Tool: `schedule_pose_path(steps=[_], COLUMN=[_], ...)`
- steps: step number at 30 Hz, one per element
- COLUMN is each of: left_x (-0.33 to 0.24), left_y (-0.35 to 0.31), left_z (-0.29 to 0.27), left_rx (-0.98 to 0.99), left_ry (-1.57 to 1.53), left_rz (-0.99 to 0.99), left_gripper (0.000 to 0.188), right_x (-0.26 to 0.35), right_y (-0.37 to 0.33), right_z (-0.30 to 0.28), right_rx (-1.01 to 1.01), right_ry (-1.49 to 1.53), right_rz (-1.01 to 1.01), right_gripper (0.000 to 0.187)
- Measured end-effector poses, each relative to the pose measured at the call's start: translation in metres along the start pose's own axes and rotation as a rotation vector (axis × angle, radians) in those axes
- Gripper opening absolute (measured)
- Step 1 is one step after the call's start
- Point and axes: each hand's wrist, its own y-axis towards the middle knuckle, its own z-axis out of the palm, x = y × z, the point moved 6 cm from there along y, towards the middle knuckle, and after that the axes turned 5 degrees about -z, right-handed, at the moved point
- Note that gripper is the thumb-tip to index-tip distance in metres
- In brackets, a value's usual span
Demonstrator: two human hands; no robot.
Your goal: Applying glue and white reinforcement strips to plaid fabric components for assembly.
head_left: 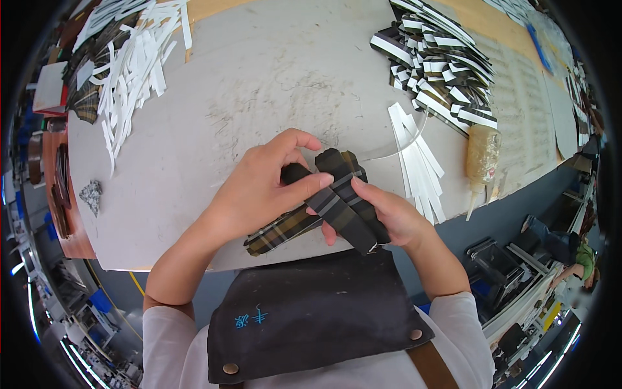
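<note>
Near the front edge of the table, both my hands are closed on dark plaid fabric strips. My left hand [256, 188] pinches one dark plaid strip [345, 219] with its thumb on top; the index finger is bent and raised. From the other side my right hand [403, 217] grips a stack of similar strips, thumb along the edge and fingers underneath. The strip under my left thumb slants across that stack. Below my left hand, another plaid strip [275, 235] in brown and black points toward the lower left. Parts of the strips are hidden by my fingers.
Loose white strips [139, 74] are heaped at the far left, with several more white strips [414, 162] to the right. A pile of plaid and white pieces [440, 61] lies far right, near a glue bottle [483, 155]. Crumpled foil [91, 196] sits near the left edge.
</note>
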Motion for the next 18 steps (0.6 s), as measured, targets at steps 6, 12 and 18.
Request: schedule_pose_path(steps=[6,12,18], left_x=[0.019,0.025,0.026], left_y=[0.011,0.007,0.004], left_z=[0.005,0.003,0.0], left_rx=[-0.105,0.046,0.038], left_ry=[-0.097,-0.292,-0.233], left_rz=[0.053,-0.134,-0.116], left_gripper=[0.017,0.011,0.01], right_x=[-0.006,-0.005,-0.007], right_y=[0.002,0.001,0.0], right_z=[0.002,-0.007,-0.006], right_rx=[0.056,-0.042,-0.075], right_ry=[0.04,-0.007,0.118], right_rz=[0.03,0.058,0.075], right_gripper=[0.061,0.067,0.054])
